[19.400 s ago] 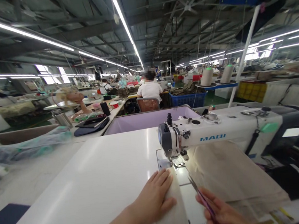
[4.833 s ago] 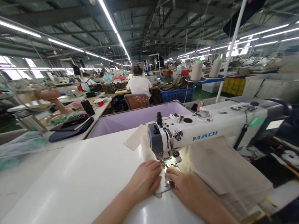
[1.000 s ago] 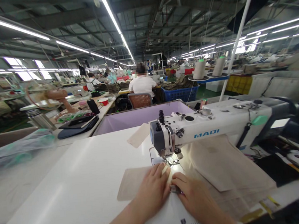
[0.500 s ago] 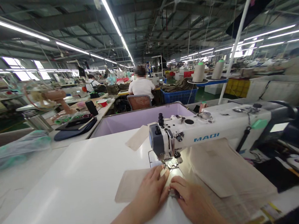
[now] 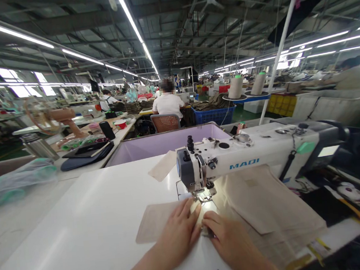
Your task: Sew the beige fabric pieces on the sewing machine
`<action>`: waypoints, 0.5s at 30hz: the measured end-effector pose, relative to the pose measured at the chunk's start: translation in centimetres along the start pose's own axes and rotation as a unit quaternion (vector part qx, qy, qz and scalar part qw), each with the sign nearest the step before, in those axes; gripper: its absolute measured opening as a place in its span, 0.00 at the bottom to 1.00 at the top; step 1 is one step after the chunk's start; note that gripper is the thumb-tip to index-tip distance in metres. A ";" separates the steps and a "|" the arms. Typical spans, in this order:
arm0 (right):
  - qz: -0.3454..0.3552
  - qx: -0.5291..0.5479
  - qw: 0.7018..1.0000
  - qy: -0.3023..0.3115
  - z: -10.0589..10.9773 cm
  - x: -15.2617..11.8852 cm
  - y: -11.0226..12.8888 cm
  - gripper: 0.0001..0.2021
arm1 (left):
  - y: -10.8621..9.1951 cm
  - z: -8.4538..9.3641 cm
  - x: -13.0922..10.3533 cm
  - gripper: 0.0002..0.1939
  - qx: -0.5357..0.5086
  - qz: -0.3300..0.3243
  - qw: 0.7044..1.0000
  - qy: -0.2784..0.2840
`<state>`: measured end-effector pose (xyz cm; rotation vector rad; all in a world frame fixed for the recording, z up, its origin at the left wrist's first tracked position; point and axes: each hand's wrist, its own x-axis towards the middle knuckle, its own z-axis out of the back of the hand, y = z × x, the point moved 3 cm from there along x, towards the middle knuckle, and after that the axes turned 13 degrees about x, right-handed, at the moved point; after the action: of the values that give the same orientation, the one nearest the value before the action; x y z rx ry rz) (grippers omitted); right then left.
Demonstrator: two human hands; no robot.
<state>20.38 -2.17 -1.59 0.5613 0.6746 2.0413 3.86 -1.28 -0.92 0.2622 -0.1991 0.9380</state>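
Observation:
A beige fabric piece point(image 5: 151, 223) with rounded corners lies flat on the white table, its right part under my hands and running to the presser foot point(image 5: 205, 196) of a white sewing machine point(image 5: 245, 156). My left hand point(image 5: 180, 225) rests flat on this piece, fingers extended towards the foot. Just in front of the foot, my right hand point(image 5: 228, 236) has thumb and fingers drawn together at the fabric's near edge; its fingertips are partly hidden. Lamp light falls on the stitching spot. Larger beige fabric panels point(image 5: 268, 203) lie under the machine arm, right of my right hand.
Another beige piece point(image 5: 163, 166) lies behind the machine head. Beyond the table is a lilac-lined bin point(image 5: 158, 144). A dark pouch point(image 5: 89, 155) and a steel flask point(image 5: 39, 146) stand to the left. Thread cones point(image 5: 235, 87) stand behind. A co-worker point(image 5: 168, 104) sits ahead.
The whole view has shifted slightly left. Both hands keep nearly the same place by the presser foot, and the fabric piece shows little visible movement.

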 end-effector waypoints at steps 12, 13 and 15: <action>0.009 0.014 1.000 0.026 0.4 -0.4 -0.1 0.20 | -1.5 1.6 -1.5 0.16 -0.037 -0.065 0.997 0.023; 0.008 0.010 1.000 0.026 0.5 0.0 0.0 0.20 | -1.2 1.6 -1.2 0.15 -0.042 -0.060 0.997 0.026; 0.009 0.003 1.000 0.022 0.8 0.7 0.0 0.20 | -0.6 1.6 -0.5 0.13 -0.053 -0.054 0.997 0.029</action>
<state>20.48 -1.35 -0.87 0.5284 0.7034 2.0740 3.99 -2.52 0.36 0.1470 -0.1786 0.8251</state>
